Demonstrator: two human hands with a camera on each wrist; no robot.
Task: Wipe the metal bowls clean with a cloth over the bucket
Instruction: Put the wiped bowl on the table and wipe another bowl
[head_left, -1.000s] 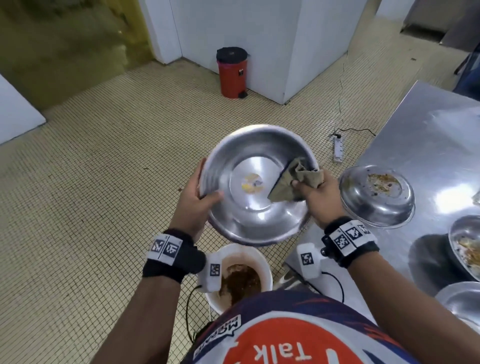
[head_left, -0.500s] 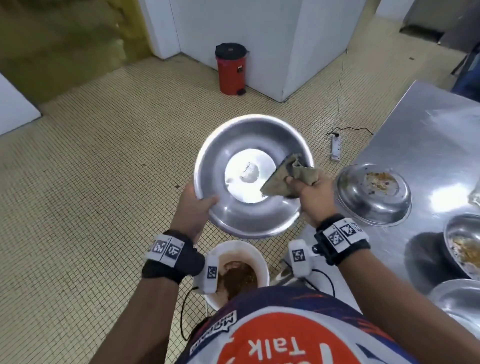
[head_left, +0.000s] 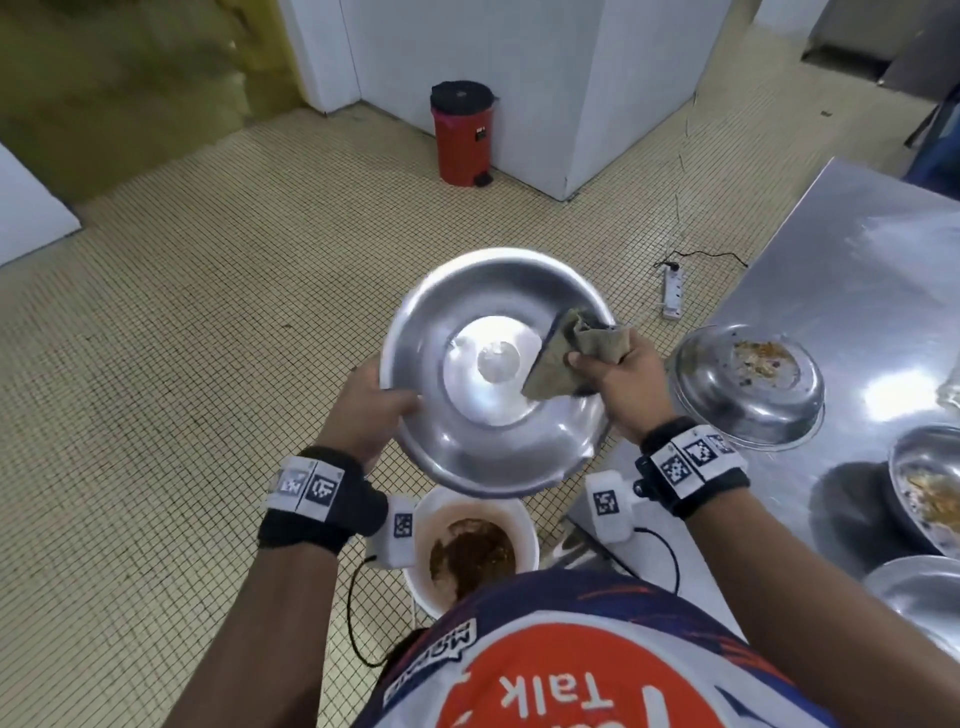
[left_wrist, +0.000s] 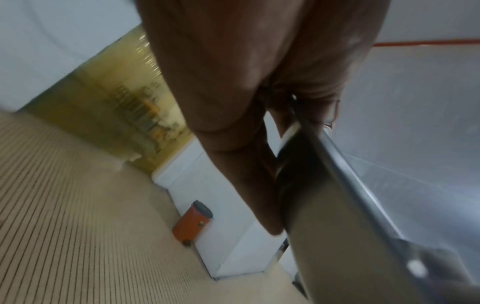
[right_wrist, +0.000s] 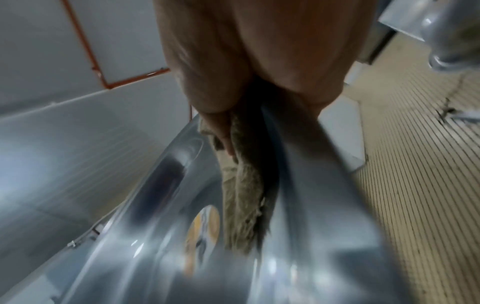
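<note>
The steel table (head_left: 852, 291) runs along the right of the held bowl (head_left: 467, 312), the landmark here, and carries the other bowls; the soiled bowl (head_left: 748, 384) upside down just right of the held one has food crust on its base, and two more nearer the person are cut off by the frame edge, so how dirty they are cannot be judged in full. The held bowl is tilted toward the person, above and slightly beyond the white bucket (head_left: 519, 514) of brown slops. The left hand (head_left: 371, 400) grips its left rim, thumb inside and fingers behind. The right hand (head_left: 621, 379) pinches the tan cloth (head_left: 561, 364) against the inner right wall, fingers wrapped over the rim. To do this wipe well, I judge the cloth should sweep the whole inner wall and then the flat centre, while the left hand turns the bowl and brings it squarely over the bucket so that loosened scraps drop in. A pale spot at the bowl's centre may be glare or residue; I cannot tell. Both wrist views are blurred, the bowl's outside is hidden, and the person's shirt (head_left: 561, 670) covers the near part of the bucket.
</note>
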